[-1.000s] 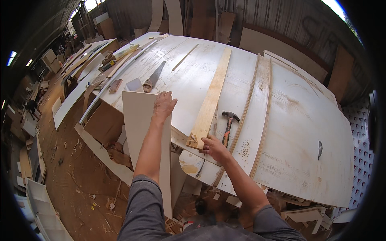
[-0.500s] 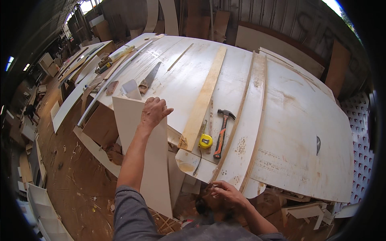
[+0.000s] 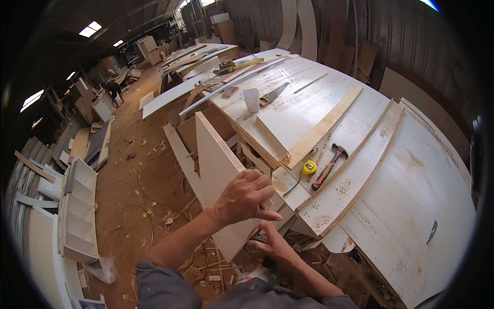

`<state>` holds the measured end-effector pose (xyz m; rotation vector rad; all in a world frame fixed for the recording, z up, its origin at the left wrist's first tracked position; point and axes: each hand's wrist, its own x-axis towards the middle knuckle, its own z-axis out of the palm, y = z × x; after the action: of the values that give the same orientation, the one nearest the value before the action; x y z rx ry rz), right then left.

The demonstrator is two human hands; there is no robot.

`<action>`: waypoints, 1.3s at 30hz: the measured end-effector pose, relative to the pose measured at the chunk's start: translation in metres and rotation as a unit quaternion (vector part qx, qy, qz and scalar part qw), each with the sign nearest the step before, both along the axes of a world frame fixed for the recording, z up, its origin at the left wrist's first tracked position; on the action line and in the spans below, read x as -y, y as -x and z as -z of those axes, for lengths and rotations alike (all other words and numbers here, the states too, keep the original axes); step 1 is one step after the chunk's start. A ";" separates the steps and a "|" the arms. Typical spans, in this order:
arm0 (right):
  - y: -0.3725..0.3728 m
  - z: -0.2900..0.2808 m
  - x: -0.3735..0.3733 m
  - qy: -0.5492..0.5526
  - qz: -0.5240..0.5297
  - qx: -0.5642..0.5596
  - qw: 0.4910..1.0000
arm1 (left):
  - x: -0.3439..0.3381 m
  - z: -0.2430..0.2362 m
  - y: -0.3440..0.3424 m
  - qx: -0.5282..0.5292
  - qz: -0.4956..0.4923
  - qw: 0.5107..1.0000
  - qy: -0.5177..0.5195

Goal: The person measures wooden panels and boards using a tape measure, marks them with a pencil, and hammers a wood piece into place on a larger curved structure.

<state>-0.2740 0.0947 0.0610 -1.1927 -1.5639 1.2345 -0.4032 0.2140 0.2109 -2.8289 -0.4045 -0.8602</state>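
Note:
My left hand [image 3: 246, 196] is closed over the top corner of a white board [image 3: 216, 170] with a pale wood edge, which stands on edge and tilts beside the workbench. Just below, my right hand [image 3: 275, 246] is at the board's near edge with its fingers bent; what they hold, if anything, is hidden. To the right, on the white-topped workbench [image 3: 411, 206], lie a yellow tape measure [image 3: 309, 167] and a claw hammer [image 3: 324, 175] with an orange and black handle. A long pale wooden strip [image 3: 329, 123] lies beyond them.
Farther along the bench are a handsaw [image 3: 274, 95], a white plastic container [image 3: 251, 101] and a long metal bar [image 3: 231, 85]. Wood scraps litter the brown floor [image 3: 134, 175]. At the left stands a white shelf-like unit [image 3: 80, 211]; another person [image 3: 114, 91] is far back.
My view has turned left. The white board has swung away from the bench edge, its far end now pointing along the floor. My right hand has come up to the board beside my left.

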 end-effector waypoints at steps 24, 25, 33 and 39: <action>0.023 0.064 0.233 0.100 0.211 -0.122 0.965 | 0.058 0.077 0.218 0.323 -0.056 0.776 0.539; 0.032 0.077 0.236 0.075 0.232 -0.146 0.959 | 0.064 0.071 0.221 0.325 -0.035 0.759 0.563; 0.074 0.153 0.264 0.058 0.394 -0.285 0.872 | 0.100 0.056 0.179 0.270 0.001 0.846 0.461; 0.071 0.112 0.279 0.043 0.377 -0.191 0.905 | 0.129 -0.040 0.161 0.287 -0.051 0.856 0.428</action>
<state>-0.3453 -0.1839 -0.0510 -1.3290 -0.6488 0.9305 -0.5637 0.0847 0.2505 -3.1338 -1.2853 -1.8931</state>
